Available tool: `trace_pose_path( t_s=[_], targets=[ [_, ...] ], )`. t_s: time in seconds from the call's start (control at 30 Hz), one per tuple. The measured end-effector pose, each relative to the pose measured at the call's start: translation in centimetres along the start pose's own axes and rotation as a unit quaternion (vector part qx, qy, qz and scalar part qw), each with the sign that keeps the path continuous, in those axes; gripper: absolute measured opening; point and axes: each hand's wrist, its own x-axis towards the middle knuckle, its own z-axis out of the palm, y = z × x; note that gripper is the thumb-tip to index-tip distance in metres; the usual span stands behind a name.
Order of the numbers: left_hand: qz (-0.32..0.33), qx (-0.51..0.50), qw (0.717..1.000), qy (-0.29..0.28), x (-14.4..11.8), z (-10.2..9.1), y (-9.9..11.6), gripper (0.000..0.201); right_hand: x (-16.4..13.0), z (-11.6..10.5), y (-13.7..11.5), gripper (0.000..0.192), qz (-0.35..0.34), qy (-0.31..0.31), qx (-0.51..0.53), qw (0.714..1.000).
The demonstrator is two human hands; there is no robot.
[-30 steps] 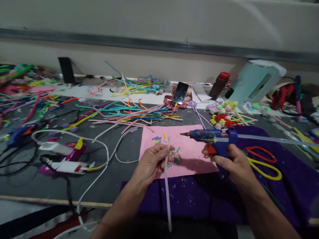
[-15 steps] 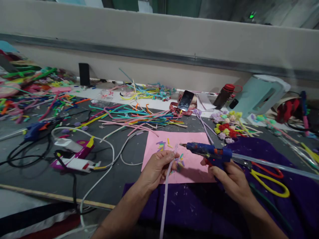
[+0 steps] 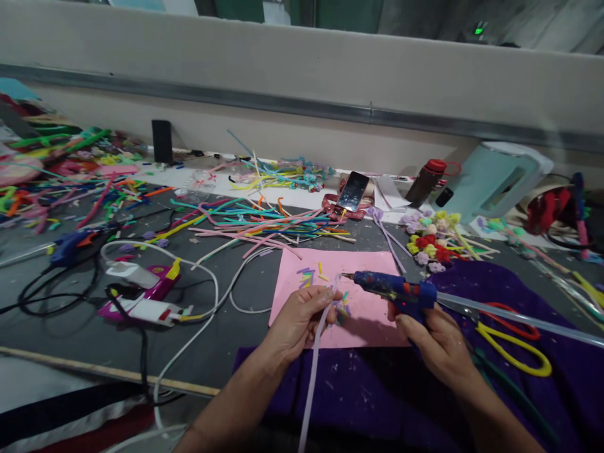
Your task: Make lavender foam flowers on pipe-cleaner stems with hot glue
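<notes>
Between the thumb and fingers of my left hand is a pale lilac pipe cleaner, its upper end pointing up and its long tail hanging toward me. My right hand is wrapped round the grip of a blue glue gun. A clear glue stick runs out of the gun's back. The nozzle points left, right at the pipe cleaner's upper end; whether they touch I cannot tell. Below both hands lies a pink sheet with short coloured pieces scattered on it.
Scissors with red and yellow handles lie right of my right hand on purple cloth. Loose pipe cleaners, a phone, fuzzy flowers, a bottle and a pale green jug stand behind. Cables and a second glue gun lie left.
The glue gun's nozzle and the pipe cleaner's upper end have come slightly closer together. Both hands keep their hold, and the view has shifted a little.
</notes>
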Motion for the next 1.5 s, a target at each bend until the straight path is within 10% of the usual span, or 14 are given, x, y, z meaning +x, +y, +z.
trace_pose_path(
  t_s=[0.97, 1.5],
  targets=[
    [0.008, 0.006, 1.000, 0.001, 0.02, 0.09, 0.04, 0.028, 0.13, -0.08, -0.09, 0.028, -0.054, 0.004, -0.075, 0.996],
    [0.026, -0.011, 1.000, 0.011, 0.04, 0.10, 0.19, 0.027, 0.39, -0.51, -0.43, 0.023, -0.009, -0.034, 0.069, 0.997]
  ],
)
